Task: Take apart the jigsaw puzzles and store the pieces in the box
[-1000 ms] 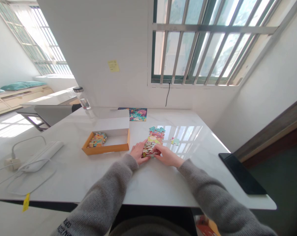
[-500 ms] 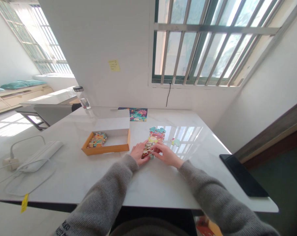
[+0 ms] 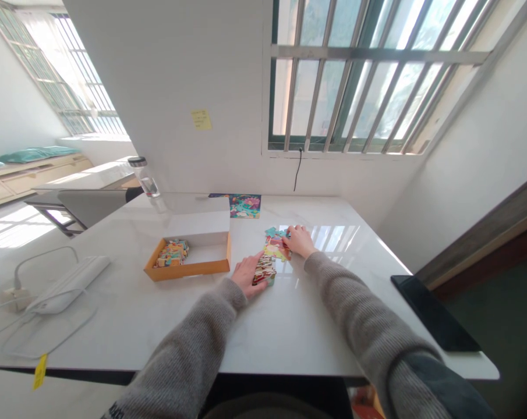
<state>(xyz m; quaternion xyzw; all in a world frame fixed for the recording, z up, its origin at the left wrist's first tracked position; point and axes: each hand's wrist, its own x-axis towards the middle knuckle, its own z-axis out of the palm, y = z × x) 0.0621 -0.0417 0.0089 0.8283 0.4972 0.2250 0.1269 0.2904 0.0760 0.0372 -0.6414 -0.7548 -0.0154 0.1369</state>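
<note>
My left hand lies around a row of jigsaw puzzle pieces standing on edge, thumb at the near end and fingers along the left side. Just beyond this row, several colourful puzzle pieces lie flat together on the white table. Over the right side of these pieces, my right hand is closed in a pinch on a puzzle piece, mostly hidden by the fingers.
An orange-edged box on the left holds more puzzle pieces. A colourful picture sheet lies near the wall. A clear bottle, a white power strip with cables, and a black tablet-like slab are farther out.
My right hand has moved away from the row of pieces, forward and right, to the flat pieces. It now covers where a separate piece lay. My left hand stays at the row.
</note>
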